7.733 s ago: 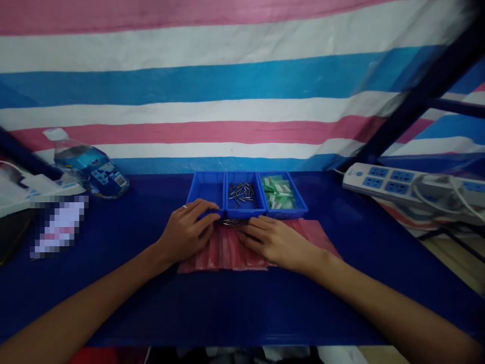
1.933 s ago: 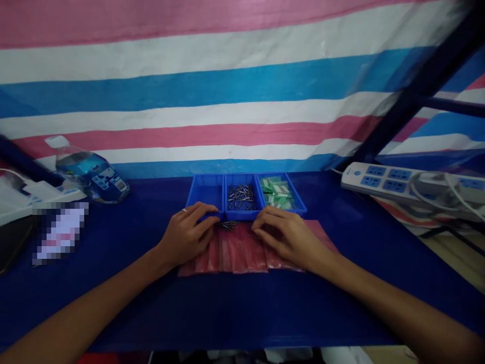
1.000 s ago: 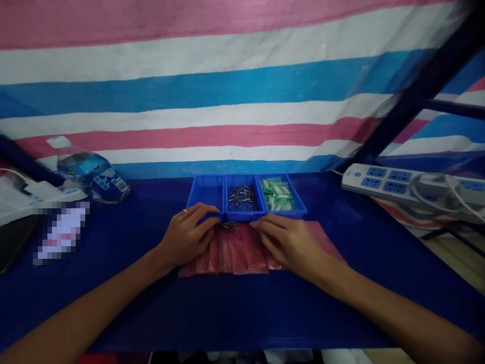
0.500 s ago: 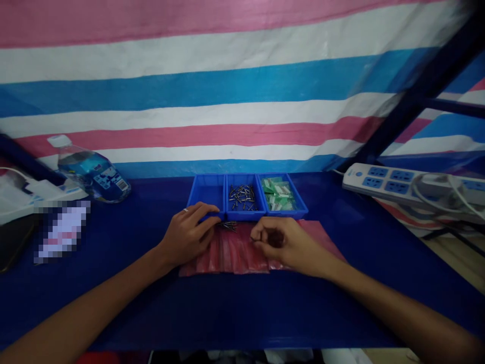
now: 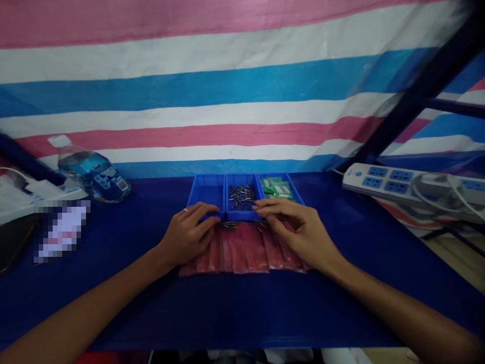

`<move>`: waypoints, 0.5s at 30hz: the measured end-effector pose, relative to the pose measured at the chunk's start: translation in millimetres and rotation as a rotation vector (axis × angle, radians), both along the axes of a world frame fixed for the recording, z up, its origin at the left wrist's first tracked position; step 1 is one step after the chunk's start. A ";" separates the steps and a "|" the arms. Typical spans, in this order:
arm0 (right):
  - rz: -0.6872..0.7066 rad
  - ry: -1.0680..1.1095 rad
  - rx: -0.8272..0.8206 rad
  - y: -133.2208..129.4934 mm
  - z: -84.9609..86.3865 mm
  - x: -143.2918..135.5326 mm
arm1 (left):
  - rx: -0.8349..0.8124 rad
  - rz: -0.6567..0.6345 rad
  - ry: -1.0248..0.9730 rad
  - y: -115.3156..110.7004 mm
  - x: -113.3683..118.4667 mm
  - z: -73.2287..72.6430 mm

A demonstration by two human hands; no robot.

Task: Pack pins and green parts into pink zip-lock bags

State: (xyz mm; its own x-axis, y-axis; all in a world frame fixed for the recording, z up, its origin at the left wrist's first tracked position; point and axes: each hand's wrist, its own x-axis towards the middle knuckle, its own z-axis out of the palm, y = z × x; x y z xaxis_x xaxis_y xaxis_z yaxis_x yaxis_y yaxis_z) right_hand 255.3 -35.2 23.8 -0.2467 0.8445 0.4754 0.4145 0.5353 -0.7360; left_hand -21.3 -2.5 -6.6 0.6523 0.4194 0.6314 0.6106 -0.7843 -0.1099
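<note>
My left hand rests on the left end of a row of pink plastic bags. Its fingers are bent but apart, with the tips by the front wall of the left blue bin. Beside those fingertips a few small dark metal screws or pins lie on the bags. My right hand stretches over the bags' right side, its fingers extended toward the middle bin and the thumb apart below them. Loose metal pieces fill that bin. More metal pieces show under my right thumb.
Small green-and-white packets sit in the right bin. A bottle leans at the left near a power strip and a dark phone-like object. Another power strip with cables is at the right. A striped sheet hangs behind.
My right hand has moved up and slightly right from the bags to the bins' front edge, and its curled fingers have straightened. My left hand stays put.
</note>
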 end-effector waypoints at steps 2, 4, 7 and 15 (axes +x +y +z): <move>-0.047 -0.292 0.132 -0.3 -2.1 3.7 | 0.010 0.002 -0.001 0.3 -0.1 -0.7; -0.057 -0.614 0.195 0.2 -7.1 5.0 | 0.014 0.004 0.002 0.8 0.0 -1.3; -0.014 -0.940 0.173 0.7 -16.3 1.9 | 0.009 0.001 0.004 1.1 0.0 -1.9; 0.124 -0.932 0.133 5.0 -22.5 0.7 | -0.004 0.011 0.004 0.2 0.1 -1.9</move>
State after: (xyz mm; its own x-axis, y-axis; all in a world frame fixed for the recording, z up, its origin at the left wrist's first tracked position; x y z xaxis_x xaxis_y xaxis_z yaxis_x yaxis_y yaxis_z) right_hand 256.0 -30.2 1.4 -0.6593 0.7401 0.1323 0.7389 0.6704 -0.0679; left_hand -21.2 -2.3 -8.4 0.6503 0.4293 0.6268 0.6190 -0.7777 -0.1096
